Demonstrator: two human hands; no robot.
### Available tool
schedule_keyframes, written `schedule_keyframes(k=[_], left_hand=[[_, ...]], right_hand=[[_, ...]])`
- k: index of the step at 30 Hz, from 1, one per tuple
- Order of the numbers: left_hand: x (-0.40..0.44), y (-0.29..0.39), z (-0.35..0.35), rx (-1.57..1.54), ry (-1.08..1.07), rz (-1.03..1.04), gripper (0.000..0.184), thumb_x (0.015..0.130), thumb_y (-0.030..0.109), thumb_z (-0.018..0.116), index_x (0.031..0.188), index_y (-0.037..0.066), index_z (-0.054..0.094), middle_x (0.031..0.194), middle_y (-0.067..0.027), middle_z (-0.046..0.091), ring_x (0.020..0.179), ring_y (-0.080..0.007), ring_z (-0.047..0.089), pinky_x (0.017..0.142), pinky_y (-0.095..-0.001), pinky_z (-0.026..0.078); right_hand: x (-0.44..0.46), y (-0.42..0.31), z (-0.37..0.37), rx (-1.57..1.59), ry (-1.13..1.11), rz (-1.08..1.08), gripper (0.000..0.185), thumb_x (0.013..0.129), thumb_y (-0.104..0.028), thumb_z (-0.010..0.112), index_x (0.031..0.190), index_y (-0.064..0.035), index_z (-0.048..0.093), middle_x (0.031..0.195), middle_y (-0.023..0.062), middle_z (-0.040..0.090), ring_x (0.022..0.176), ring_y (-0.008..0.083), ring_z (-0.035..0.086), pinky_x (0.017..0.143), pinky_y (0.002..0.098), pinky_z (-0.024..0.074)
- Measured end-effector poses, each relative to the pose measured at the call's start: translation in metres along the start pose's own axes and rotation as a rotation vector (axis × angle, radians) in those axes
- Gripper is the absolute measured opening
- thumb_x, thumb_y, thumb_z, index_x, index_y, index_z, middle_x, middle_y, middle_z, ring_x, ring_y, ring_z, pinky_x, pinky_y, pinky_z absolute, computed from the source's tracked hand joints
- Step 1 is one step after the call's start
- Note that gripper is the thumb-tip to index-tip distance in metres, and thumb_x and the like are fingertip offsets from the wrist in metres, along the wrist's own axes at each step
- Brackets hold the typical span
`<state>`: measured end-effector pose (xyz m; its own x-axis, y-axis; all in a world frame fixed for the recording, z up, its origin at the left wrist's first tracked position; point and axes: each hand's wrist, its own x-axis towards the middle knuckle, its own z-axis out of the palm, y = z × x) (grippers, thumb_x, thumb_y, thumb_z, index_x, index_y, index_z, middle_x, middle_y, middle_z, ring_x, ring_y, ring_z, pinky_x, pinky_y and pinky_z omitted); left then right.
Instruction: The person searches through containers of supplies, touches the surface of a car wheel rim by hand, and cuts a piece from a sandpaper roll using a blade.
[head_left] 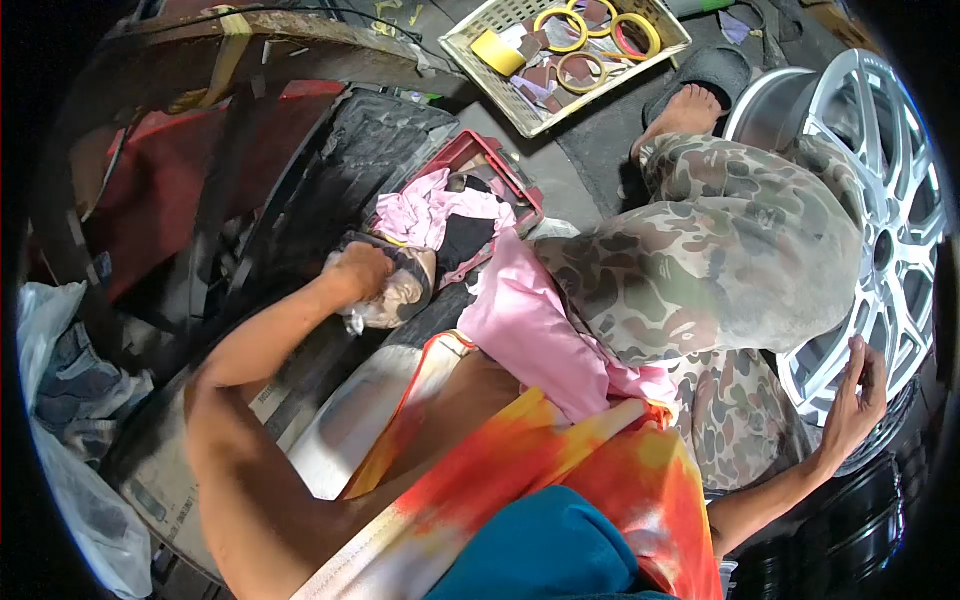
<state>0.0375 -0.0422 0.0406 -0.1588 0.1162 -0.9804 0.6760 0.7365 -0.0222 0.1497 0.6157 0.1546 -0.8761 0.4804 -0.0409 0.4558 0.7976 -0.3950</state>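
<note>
While a silver wheel (884,214) stands beside the person's camouflage-clad leg (730,255), the right hand (857,398) is at its lower edge, fingers loosely spread; contact is unclear. The left hand (361,272) curls over a dark container (426,268), its grip impossible to tell, beside a red box (527,192) holding pink cloth (425,210).

Silver multi-spoke wheel (874,222) right, spokes showing; crumpled beige bundle (410,284) (some clear plastic) left.

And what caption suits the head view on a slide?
Left hand at a clear plastic bag, right hand by a silver wheel.
</note>
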Motion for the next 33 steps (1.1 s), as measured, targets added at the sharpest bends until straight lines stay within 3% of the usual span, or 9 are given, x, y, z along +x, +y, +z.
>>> schedule_keyframes(k=[7,9,11,15,19,21,23,27,33], left_hand=[[0.074,-0.009,0.074,-0.016,0.041,-0.083,0.021,0.079,0.018,0.08,0.098,0.009,0.083,0.102,-0.0151,0.08,0.1,-0.0324,0.078,0.083,-0.0445,0.061],[0.066,-0.018,0.054,-0.131,0.121,0.047,0.037,0.077,0.036,0.085,0.101,0.009,0.08,0.104,-0.0197,0.078,0.1,-0.0361,0.077,0.088,-0.0455,0.061],[0.061,-0.004,-0.002,-0.504,0.175,0.032,0.035,0.078,0.029,0.085,0.107,0.01,0.079,0.102,-0.0217,0.076,0.103,-0.038,0.074,0.089,-0.0459,0.059],[0.104,0.024,-0.059,-0.238,1.027,0.142,0.035,0.089,0.022,0.075,0.121,0.01,0.067,0.104,-0.0173,0.071,0.095,-0.0393,0.069,0.091,-0.046,0.057],[0.162,0.03,-0.06,-0.012,1.044,0.092,0.037,0.092,0.014,0.069,0.129,0.011,0.063,0.111,-0.016,0.072,0.095,-0.0358,0.073,0.085,-0.0446,0.06],[0.174,0.032,-0.062,0.07,0.632,0.031,0.045,0.089,0.008,0.068,0.133,0.009,0.06,0.113,-0.0164,0.074,0.1,-0.0345,0.073,0.083,-0.0413,0.061],[0.192,0.022,-0.063,0.116,0.629,0.068,0.046,0.088,0.009,0.069,0.133,0.011,0.061,0.107,-0.0154,0.077,0.094,-0.0326,0.076,0.076,-0.0423,0.062],[0.178,0.015,-0.077,0.126,0.522,0.091,0.019,0.09,0.011,0.069,0.106,0.01,0.079,0.093,-0.0144,0.08,0.09,-0.0285,0.08,0.076,-0.0409,0.064],[0.063,-0.003,-0.101,-0.108,0.532,0.11,0.084,0.083,-0.008,0.056,0.161,0.021,0.045,0.098,-0.0282,0.073,0.089,-0.044,0.074,0.08,-0.0535,0.06]], right_hand=[[0.008,-0.001,0.0,-0.077,-0.032,-0.009,0.021,0.106,-0.019,0.067,0.105,0.0006,0.075,0.08,-0.0009,0.058,0.068,0.0064,0.043,0.06,0.0238,0.0336],[0.009,-0.001,0.001,-0.084,-0.048,-0.002,0.021,0.106,-0.019,0.067,0.106,0.0002,0.076,0.081,-0.0009,0.058,0.069,0.0072,0.044,0.061,0.0233,0.0344],[0.011,-0.006,0.002,-0.035,-0.019,0.027,0.021,0.107,-0.019,0.067,0.106,0.0003,0.075,0.08,-0.0005,0.056,0.07,0.0076,0.044,0.061,0.0232,0.0349],[0.011,-0.008,0.007,-0.097,-0.003,-0.013,0.023,0.107,-0.02,0.068,0.102,0.0018,0.073,0.079,-0.0004,0.053,0.072,0.0079,0.043,0.063,0.0237,0.0346],[0.013,-0.008,0.007,-0.098,-0.046,0.021,0.028,0.106,-0.021,0.069,0.094,0.0039,0.063,0.077,-0.0006,0.048,0.071,0.008,0.039,0.064,0.0251,0.0327],[0.012,-0.012,0.009,-0.089,-0.029,0.07,0.028,0.106,-0.021,0.068,0.094,0.004,0.064,0.077,-0.0008,0.047,0.071,0.0081,0.039,0.064,0.0254,0.0329],[0.012,-0.013,0.009,-0.072,-0.023,0.081,0.027,0.106,-0.021,0.068,0.094,0.0037,0.065,0.077,-0.0011,0.048,0.071,0.0081,0.039,0.063,0.0253,0.0328],[0.015,-0.003,0.008,-0.087,-0.058,0.02,0.027,0.106,-0.022,0.069,0.096,0.0028,0.067,0.079,-0.0013,0.051,0.072,0.0077,0.04,0.063,0.0249,0.0327],[0.016,0.001,0.011,-0.076,-0.062,0.036,0.028,0.105,-0.024,0.07,0.098,0.0029,0.067,0.08,-0.0007,0.054,0.073,0.0086,0.042,0.064,0.025,0.0359]])
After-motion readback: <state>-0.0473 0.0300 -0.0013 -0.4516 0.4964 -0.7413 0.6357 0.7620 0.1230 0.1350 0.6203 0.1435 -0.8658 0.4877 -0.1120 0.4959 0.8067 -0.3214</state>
